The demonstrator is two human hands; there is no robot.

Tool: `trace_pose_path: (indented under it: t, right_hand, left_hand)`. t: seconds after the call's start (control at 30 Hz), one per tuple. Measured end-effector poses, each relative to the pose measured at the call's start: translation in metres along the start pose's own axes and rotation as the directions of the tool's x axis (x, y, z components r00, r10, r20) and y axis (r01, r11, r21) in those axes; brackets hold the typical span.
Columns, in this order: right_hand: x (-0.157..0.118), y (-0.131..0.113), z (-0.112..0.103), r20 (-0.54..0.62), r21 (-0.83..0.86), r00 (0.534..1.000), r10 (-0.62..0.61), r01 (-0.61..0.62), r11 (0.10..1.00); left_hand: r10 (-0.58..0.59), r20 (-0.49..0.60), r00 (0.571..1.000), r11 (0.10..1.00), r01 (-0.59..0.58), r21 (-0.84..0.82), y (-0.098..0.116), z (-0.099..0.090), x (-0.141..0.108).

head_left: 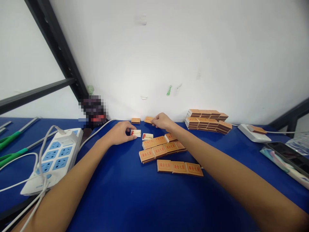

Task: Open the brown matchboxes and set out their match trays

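My left hand (pixel 120 132) has its thumb and fingers closed around the left end of a matchbox tray (pixel 135 133) full of red-tipped matches. Another match-filled tray (pixel 147 137) lies just right of it. Close to the wall, my right hand (pixel 162 121) pinches an orange matchbox cover (pixel 148 120); whether a tray is inside it cannot be seen. A further orange matchbox (pixel 135 120) lies to its left. Rows of matchboxes (pixel 158 150) extend under my right forearm, which hides part of them. Nearer to me is a separate row of matchboxes (pixel 178 167).
Against the wall stands a stack of matchboxes (pixel 205 122). A white power strip (pixel 58 154) with cables and green-handled tools (pixel 14 156) lie at left. To the right are a white device (pixel 253 133) and a dark phone (pixel 287 156) on the blue table (pixel 135 199).
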State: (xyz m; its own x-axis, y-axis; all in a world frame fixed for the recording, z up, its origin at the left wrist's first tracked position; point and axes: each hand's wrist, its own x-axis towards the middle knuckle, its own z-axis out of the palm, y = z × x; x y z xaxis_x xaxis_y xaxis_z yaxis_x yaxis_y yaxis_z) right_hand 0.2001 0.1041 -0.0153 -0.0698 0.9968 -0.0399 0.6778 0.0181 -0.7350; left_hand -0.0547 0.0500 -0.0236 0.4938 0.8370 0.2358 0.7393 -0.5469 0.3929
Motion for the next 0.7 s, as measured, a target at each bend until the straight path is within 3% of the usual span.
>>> trace_pose_path:
  t: [0.3,0.53,0.63,0.7]
  right_hand:
    - [0.015,-0.013,0.009,0.0,-0.289,1.0,-0.003,0.003,0.957]
    - [0.016,-0.018,0.018,-0.001,-0.354,1.0,-0.018,0.017,0.935]
    - [0.008,-0.021,0.005,0.003,-0.368,0.997,-0.071,0.068,0.927]
    - [-0.005,-0.02,-0.016,0.029,-0.367,0.989,-0.142,0.143,0.919]
  left_hand:
    - [-0.071,-0.122,0.99,0.995,0.078,0.059,-0.006,0.012,0.001]
    - [-0.039,-0.106,0.994,0.994,0.049,0.1,-0.003,0.016,0.003]
    - [-0.029,-0.117,0.993,0.994,0.041,0.101,-0.001,0.015,0.002]
    - [-0.024,-0.139,0.99,0.994,0.039,0.102,0.002,0.013,0.002]
